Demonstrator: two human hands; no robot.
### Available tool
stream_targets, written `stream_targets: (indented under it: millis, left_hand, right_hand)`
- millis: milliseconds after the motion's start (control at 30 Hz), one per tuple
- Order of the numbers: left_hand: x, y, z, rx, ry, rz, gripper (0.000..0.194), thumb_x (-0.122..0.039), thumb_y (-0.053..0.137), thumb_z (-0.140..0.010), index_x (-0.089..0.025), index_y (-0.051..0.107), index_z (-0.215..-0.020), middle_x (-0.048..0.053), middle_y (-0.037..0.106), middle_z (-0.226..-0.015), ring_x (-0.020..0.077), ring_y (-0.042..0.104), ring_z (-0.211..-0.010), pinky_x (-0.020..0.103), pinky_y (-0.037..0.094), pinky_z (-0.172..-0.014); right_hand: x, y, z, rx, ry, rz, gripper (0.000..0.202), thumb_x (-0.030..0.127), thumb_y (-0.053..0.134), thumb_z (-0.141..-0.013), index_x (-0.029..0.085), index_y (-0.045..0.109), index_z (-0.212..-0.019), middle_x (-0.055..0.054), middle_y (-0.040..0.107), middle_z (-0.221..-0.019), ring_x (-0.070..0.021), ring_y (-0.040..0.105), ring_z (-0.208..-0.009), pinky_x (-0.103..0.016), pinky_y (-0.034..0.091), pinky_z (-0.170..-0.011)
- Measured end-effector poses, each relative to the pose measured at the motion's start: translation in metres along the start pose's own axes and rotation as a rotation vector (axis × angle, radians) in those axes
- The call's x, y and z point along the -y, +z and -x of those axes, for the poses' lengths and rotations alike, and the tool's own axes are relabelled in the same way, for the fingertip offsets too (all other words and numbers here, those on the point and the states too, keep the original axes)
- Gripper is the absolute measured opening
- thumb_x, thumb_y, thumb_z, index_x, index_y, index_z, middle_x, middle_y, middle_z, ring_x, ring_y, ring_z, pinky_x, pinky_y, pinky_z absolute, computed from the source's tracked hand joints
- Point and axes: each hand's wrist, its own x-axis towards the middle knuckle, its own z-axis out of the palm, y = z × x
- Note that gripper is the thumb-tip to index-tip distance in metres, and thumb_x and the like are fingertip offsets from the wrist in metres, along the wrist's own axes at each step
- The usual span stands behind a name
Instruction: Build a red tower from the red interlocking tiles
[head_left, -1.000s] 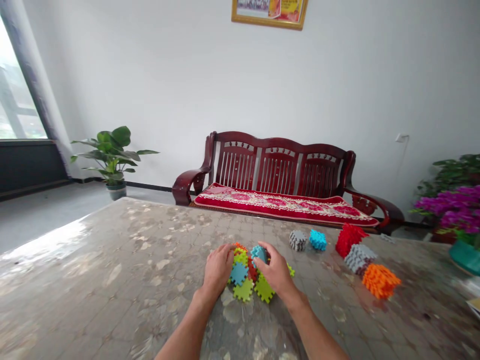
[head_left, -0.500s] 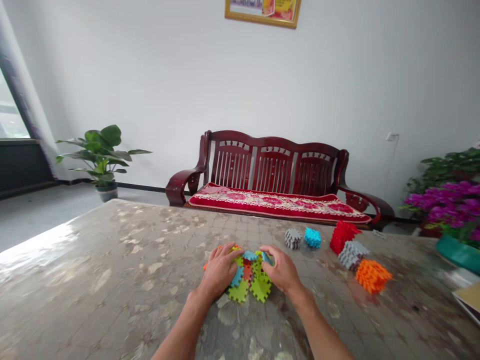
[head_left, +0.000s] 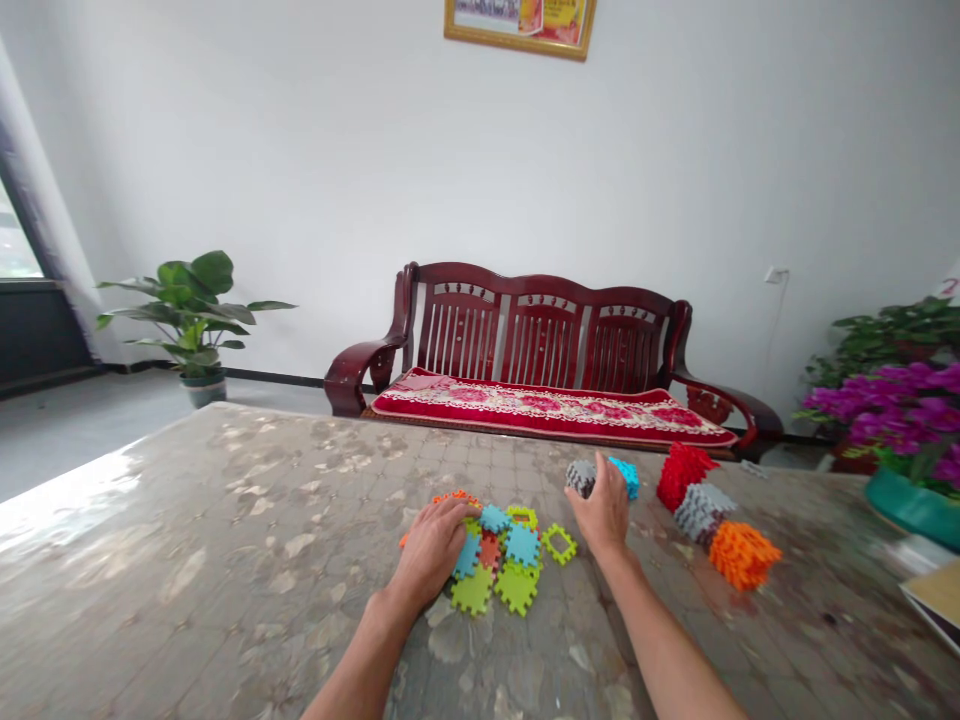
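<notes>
Flat interlocking toy tiles with notched edges lie in a loose group on the table. Among them are a light-blue tile [head_left: 523, 545], a lime-green tile [head_left: 472, 592], a red tile [head_left: 489, 551] and a lime-green frame tile [head_left: 559, 544]. My left hand [head_left: 431, 545] rests over the group's left side, fingers stretched and hiding some tiles. Farther right, my right hand [head_left: 604, 510] is open, thumb and forefinger apart beside a grey cube of joined tiles [head_left: 580, 477]. Behind its fingers, a blue cube of tiles [head_left: 625, 477] is partly hidden.
Farther right on the table [head_left: 247, 570] stand a red block of tiles [head_left: 684, 474], a grey block [head_left: 703, 511] and an orange block [head_left: 744, 555]. A flower pot [head_left: 911, 503] sits at the right edge. A wooden bench [head_left: 540, 330] stands behind.
My right hand has left the tile group and moved right and away, to the grey cube. The light-blue tile and green frame tile now lie uncovered. My left hand stays over the group.
</notes>
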Motion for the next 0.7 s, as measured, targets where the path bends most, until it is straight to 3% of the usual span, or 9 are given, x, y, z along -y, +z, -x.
stream_targets:
  millis: [200,333,433,567,700]
  left_hand:
    - [0.0,0.0,0.002,0.008,-0.001,0.005,0.039,-0.015,0.04,-0.088,-0.027,0.07,-0.11,0.003,0.07,-0.117,0.0205,0.061,-0.112,0.039,0.042,-0.103]
    - [0.001,0.0,0.003,0.009,0.004,0.018,0.039,-0.016,0.039,-0.09,-0.027,0.07,-0.111,0.003,0.07,-0.118,0.0199,0.06,-0.112,0.039,0.042,-0.103]
    - [0.001,0.0,0.002,0.005,-0.001,0.029,0.039,-0.016,0.04,-0.089,-0.027,0.07,-0.11,0.003,0.07,-0.118,0.0201,0.06,-0.113,0.039,0.042,-0.104]
    - [0.001,0.001,0.001,-0.015,-0.012,0.054,0.04,-0.012,0.043,-0.085,-0.028,0.07,-0.109,0.002,0.071,-0.119,0.0207,0.061,-0.114,0.041,0.042,-0.105]
    - [0.001,0.004,-0.001,-0.105,-0.006,0.144,0.031,-0.021,0.053,-0.085,-0.028,0.07,-0.111,0.004,0.069,-0.122,0.0219,0.059,-0.12,0.039,0.042,-0.107]
  right_hand:
    - [-0.009,0.018,-0.004,0.111,0.039,0.142,0.072,0.031,0.067,-0.073,0.025,0.041,-0.141,-0.015,0.043,-0.14,-0.0316,0.05,-0.123,-0.04,0.047,-0.091]
    - [-0.016,0.023,-0.005,0.168,0.049,0.165,0.061,0.027,0.064,-0.075,0.027,0.048,-0.134,-0.011,0.052,-0.128,-0.0267,0.058,-0.109,-0.034,0.049,-0.082]
    - [-0.014,0.02,-0.002,0.172,0.01,0.111,0.055,0.023,0.062,-0.076,0.027,0.052,-0.13,-0.008,0.057,-0.117,-0.0248,0.059,-0.105,-0.034,0.048,-0.084]
    - [0.008,0.008,0.009,0.188,-0.03,-0.07,0.051,0.023,0.057,-0.076,0.024,0.053,-0.127,-0.008,0.058,-0.114,-0.0244,0.058,-0.107,-0.036,0.048,-0.091]
    - [0.049,-0.014,0.024,0.319,-0.188,-0.257,0.053,0.019,0.053,-0.076,0.024,0.053,-0.129,-0.006,0.058,-0.119,-0.022,0.057,-0.113,-0.036,0.046,-0.1]
